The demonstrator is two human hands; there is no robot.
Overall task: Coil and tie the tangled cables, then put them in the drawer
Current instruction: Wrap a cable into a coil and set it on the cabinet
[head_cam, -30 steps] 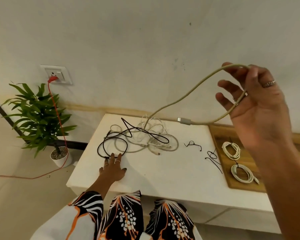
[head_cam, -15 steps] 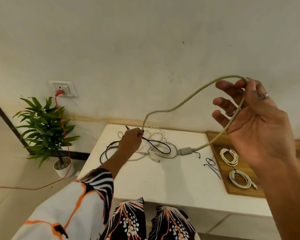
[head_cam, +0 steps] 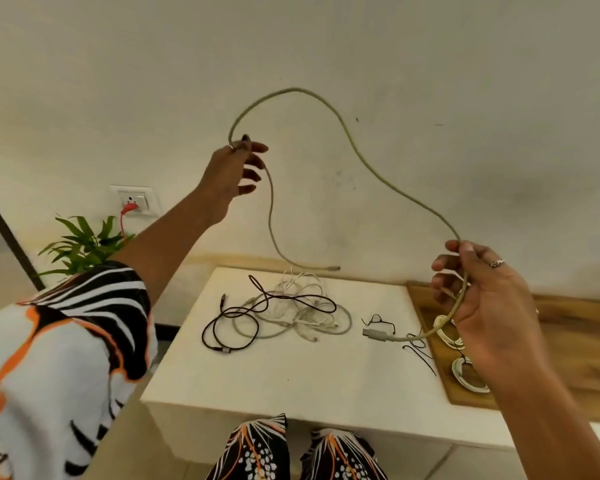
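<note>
A long grey-green cable arcs through the air between both hands. My left hand is raised high and pinches it near one end, whose free tail hangs down to a plug above the table's far edge. My right hand grips the cable lower at the right, and its other plug dangles just over the table. A tangle of white and black cables lies on the white table. Two coiled white cables lie on a wooden board at the right.
Thin black ties lie on the table next to the board. A potted green plant stands on the floor at the left, under a wall socket with a red plug. My patterned lap is at the bottom.
My left hand left the tangle, took hold of the grey-green cable and lifted it high, freeing it from the pile. My right hand dropped lower and to the right with the cable.
</note>
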